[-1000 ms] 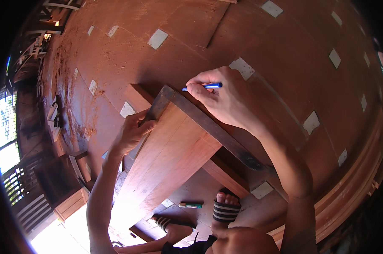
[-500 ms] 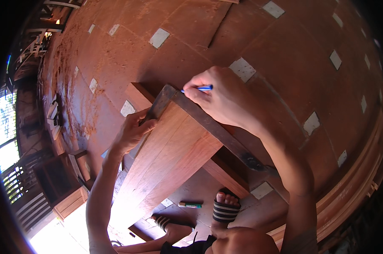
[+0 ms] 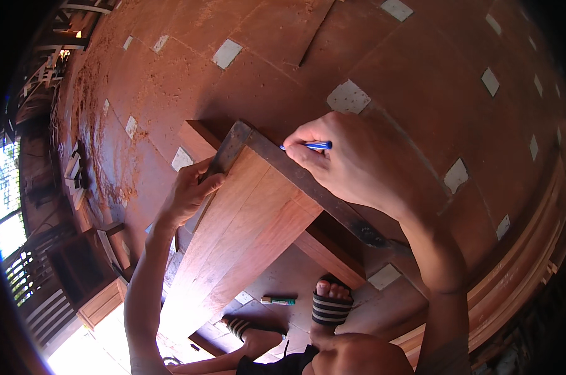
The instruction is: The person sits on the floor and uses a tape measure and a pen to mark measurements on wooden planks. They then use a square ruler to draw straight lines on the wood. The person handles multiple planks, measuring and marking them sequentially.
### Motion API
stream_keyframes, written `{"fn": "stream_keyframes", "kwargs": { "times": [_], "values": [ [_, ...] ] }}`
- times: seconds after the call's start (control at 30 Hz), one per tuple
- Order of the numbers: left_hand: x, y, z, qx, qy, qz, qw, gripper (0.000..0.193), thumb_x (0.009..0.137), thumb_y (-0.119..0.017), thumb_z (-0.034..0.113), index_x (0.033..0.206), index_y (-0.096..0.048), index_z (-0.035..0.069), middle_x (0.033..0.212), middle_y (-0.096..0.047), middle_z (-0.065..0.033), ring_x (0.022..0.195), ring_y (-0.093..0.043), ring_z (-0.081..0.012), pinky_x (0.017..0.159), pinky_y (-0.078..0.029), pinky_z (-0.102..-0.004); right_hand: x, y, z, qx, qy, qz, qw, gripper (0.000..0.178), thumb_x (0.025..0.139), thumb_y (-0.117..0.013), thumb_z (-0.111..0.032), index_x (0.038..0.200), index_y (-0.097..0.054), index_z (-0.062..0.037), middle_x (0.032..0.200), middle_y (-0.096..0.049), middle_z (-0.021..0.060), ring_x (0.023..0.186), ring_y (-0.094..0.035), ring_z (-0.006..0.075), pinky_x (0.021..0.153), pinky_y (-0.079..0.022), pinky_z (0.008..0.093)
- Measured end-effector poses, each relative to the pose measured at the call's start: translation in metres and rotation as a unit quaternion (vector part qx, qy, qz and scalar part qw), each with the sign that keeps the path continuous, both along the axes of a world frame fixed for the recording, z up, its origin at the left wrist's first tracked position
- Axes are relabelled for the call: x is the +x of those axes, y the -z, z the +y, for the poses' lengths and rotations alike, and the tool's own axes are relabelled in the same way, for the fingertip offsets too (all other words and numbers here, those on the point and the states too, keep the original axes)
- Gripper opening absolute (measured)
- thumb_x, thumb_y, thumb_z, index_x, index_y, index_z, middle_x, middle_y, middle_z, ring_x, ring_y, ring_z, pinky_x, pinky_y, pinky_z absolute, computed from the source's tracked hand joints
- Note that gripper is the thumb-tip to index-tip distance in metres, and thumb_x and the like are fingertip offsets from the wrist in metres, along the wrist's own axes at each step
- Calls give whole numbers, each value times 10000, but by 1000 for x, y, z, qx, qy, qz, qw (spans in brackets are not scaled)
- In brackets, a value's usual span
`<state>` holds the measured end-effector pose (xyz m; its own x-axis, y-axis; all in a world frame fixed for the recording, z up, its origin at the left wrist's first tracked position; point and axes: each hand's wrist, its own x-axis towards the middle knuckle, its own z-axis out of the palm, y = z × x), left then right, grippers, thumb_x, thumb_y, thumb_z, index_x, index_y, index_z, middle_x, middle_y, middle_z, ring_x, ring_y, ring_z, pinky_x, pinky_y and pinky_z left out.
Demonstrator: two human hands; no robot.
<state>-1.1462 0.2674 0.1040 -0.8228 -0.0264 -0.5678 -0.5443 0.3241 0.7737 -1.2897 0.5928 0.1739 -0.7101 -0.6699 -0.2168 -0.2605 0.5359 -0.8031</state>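
Head view, progress: a blue pen point(image 3: 312, 145) is set at the far end of the wooden plank point(image 3: 245, 231), against a dark metal square point(image 3: 308, 181); no drawn line can be made out.
Right hand point(image 3: 358, 162): closed around the pen.
Left hand point(image 3: 192, 190): fingers curled, pressed on the square's short arm at the plank's left edge.
Plank: raised above the red tiled floor point(image 3: 420, 69).

Green marker point(image 3: 278, 300) on tiled floor point(image 3: 420, 75), nr striped sandals point(image 3: 331, 308).

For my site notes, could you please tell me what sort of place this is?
Probably a woodworking workshop: the right hand runs a blue pen along a metal square on a wooden board, sawdust covers the tiled floor.
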Motion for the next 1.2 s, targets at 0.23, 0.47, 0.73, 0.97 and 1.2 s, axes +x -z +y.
{"fn": "stream_keyframes", "kwargs": {
  "times": [0.23, 0.47, 0.73, 0.97, 1.2],
  "values": [
    [-1, -3, 1, 10, -3, -4, 1000, 562, 999, -776, 346, 1425, -657, -1, 1100, -725, -2, 995, -584, -97, 958, -492, -336, 12, 17, 4, -133, 32, -6, 991, 204, 970, -697, -114, 912, -757, 72, 777, -703, 269, 765, -732, 423, 712, -574, 454],
    [-2, -5, 1, -10, 2, -20, 1000, 527, 1014, -762, 317, 1415, -661, -9, 1067, -702, 21, 947, -551, -77, 908, -483, -308, 16, 5, 24, -27, 23, -31, 999, 252, 1011, -698, -267, 1075, -799, -45, 956, -775, 175, 876, -765, 326, 744, -583, 368],
    [-1, -2, 1, 10, 7, -3, 1000, 526, 1019, -757, 327, 1413, -659, -9, 1050, -673, 48, 928, -528, -63, 877, -466, -287, 19, 0, 30, 18, 0, 27, 999, 267, 1009, -693, -285, 1043, -799, -42, 924, -763, 180, 853, -753, 347, 731, -575, 390],
    [-1, -3, 1, 19, -14, -12, 1000, 466, 991, -794, 334, 1322, -707, 18, 1044, -676, 85, 945, -521, -25, 874, -431, -249, 22, 0, 32, 18, 1, 43, 999, 255, 1008, -693, -254, 1031, -794, -22, 935, -770, 179, 860, -750, 362, 751, -583, 391],
    [1, 2, -6, 11, -9, -36, 999, 581, 993, -788, 351, 1454, -644, 29, 1030, -639, 78, 884, -504, -56, 825, -442, -258, 5, 11, 16, -57, 17, 9, 998, 278, 1024, -687, -263, 1084, -801, -17, 998, -789, 197, 940, -795, 266, 828, -606, 369]
  ]
}}
